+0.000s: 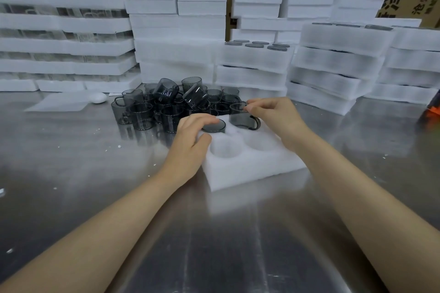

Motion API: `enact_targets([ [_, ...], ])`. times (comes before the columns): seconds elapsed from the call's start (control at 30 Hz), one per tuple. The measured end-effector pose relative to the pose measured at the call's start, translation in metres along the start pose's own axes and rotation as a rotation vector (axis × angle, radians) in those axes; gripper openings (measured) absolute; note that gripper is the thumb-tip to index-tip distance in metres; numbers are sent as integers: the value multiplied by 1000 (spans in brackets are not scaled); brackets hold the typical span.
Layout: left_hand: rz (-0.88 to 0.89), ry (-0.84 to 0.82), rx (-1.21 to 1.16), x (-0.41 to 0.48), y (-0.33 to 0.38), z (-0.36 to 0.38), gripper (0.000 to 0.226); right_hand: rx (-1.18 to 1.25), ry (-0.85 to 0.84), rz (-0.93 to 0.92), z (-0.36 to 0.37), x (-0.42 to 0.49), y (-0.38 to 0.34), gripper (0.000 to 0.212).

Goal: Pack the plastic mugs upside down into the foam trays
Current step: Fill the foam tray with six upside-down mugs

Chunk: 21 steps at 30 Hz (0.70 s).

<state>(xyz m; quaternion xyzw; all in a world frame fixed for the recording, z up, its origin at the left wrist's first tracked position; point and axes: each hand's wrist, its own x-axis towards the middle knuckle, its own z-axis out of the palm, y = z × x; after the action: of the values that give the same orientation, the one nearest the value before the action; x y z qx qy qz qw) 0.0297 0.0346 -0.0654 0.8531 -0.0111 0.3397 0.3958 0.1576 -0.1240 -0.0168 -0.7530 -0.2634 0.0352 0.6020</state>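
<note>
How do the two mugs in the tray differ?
The left mug sits deep in its pocket under the left hand; the right mug stands mostly proud, the right hand at its top. The right mug's handle shows; the left mug's doesn't. Both are smoky grey, in the foam tray.

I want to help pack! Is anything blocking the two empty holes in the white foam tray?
Nothing visible does. The two near round pockets of the white foam tray show open, and the pile of smoky grey plastic mugs sits behind it.
</note>
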Motion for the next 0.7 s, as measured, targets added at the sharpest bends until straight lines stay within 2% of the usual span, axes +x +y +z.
enact_targets([
  [0.2, -4, -10, 0, 0, 2, 0, 44, -105, -106, -37, -7, 0, 1, 13],
  [0.37, -10, -13, -2, 0, 2, 0, 44, -145, -268, 32, -20, -3, -4, 21],
  [0.63, -15, -18, 1, 0, 2, 0, 42, -158, -185, -95, -17, -9, -1, 36],
  [0.7, -16, -18, 6, 0, 3, 0, 42, -168, -193, -89, -19, -9, 0, 32],
])
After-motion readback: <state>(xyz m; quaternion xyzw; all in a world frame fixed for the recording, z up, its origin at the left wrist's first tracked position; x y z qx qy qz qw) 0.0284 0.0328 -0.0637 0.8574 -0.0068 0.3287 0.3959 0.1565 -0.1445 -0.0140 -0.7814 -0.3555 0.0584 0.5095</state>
